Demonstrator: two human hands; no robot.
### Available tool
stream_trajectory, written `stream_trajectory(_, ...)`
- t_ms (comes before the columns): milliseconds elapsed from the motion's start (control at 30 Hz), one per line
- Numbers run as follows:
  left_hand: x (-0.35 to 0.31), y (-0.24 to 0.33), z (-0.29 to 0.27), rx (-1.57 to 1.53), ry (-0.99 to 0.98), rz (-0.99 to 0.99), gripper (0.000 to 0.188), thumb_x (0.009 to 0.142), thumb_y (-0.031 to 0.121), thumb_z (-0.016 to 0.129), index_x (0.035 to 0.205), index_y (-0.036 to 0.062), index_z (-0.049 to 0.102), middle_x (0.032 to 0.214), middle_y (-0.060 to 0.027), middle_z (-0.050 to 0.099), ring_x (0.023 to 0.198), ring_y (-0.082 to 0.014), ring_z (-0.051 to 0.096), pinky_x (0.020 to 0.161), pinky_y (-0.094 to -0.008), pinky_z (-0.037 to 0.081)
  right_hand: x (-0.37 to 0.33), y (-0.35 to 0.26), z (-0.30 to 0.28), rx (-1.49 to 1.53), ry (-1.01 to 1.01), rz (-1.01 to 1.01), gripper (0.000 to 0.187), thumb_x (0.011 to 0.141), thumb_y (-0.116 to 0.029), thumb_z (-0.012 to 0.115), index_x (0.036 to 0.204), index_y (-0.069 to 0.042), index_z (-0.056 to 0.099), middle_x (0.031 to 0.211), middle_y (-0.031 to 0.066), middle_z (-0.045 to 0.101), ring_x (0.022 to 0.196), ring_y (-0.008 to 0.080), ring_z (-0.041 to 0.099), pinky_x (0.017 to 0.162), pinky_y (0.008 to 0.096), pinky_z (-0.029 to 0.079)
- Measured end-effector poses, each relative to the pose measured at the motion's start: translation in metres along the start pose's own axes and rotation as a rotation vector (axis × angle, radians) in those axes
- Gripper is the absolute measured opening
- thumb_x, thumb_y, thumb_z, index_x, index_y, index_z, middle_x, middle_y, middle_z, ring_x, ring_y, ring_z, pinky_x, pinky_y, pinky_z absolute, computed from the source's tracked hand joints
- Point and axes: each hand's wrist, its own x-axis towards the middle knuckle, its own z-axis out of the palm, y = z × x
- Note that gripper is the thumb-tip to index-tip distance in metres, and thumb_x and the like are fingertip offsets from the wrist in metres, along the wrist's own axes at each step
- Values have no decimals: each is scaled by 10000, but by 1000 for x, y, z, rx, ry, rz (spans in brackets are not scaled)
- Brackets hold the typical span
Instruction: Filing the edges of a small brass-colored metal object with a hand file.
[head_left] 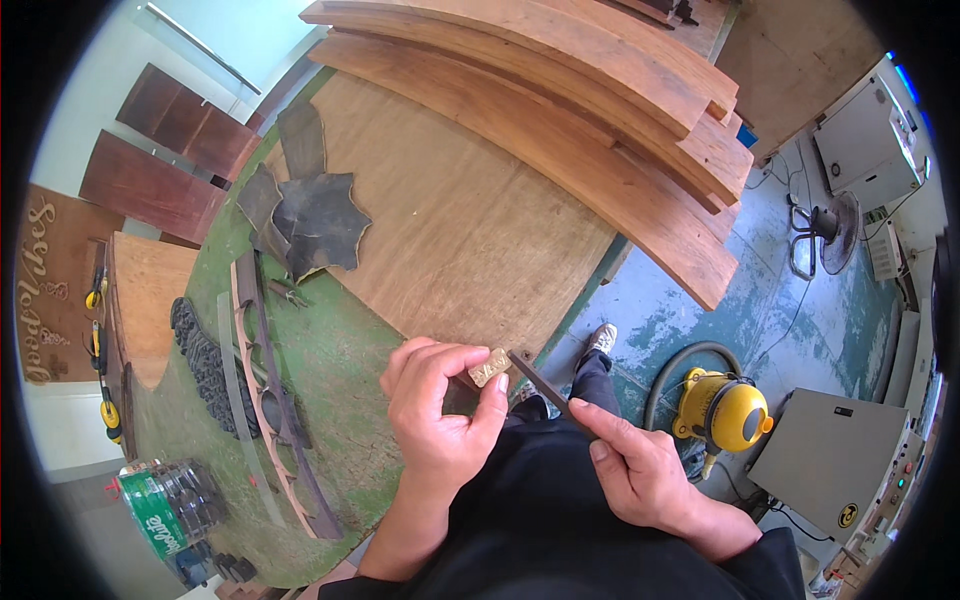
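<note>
Two-handed work at the table (345, 420), seen from above. The left hand (435, 400) was clamped on a small gold-coloured block (489, 368), pinched between thumb and fingers in front of the body, near the close corner of a wooden board (470, 220). The right hand (638, 472) was closed around a dark, narrow bar (548, 386) (probably a file), its index finger laid along the bar. The bar's far end lay at the block's right side; whether the two touched could not be told. The step in hand appeared to be working the block's edge. The next move seemed to call for a firm pinch and a light, level stroke, with the left fingertips kept clear.
</note>
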Motion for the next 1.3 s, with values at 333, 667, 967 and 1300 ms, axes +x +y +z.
stream_trajectory(333, -3, 2, -2, -33, -14, -51, 331, 710, 3, 788, 1010, 32, 650, 913, -88, 643, 891, -218, 601, 813, -334, 479, 4, -10, -18, -138, -60, -26, 473, 884, -11, 580, 1353, -70, 566, 739, 151, 670, 614, 324, 672, 556, 388, 549)
stream_trajectory(667, -1, 4, -1, -72, 4, -115, 312, 682, 54, 818, 964, 79, 687, 876, -38, 704, 893, -268, 626, 852, -382, 435, 15, -6, -17, -126, -61, -21, 446, 913, -13, 555, 1358, -38, 544, 841, 193, 699, 673, 341, 695, 598, 392, 562)
stream_trajectory(967, -1, 3, -4, -67, -27, -57, 308, 705, 12, 814, 979, 32, 673, 888, -76, 664, 895, -226, 601, 794, -335, 489, 14, -7, -11, -37, -52, 27, 423, 933, -14, 542, 1356, -28, 542, 884, 207, 703, 719, 332, 710, 640, 368, 562)
stream_trajectory(1300, -3, -1, -2, -85, -32, -66, 310, 712, 10, 813, 984, 15, 665, 942, -98, 622, 874, -195, 605, 767, -303, 497, 4, -3, -11, -12, -8, -15, 405, 913, 43, 521, 1311, -1, 583, 655, 95, 603, 538, 184, 615, 542, 285, 477)
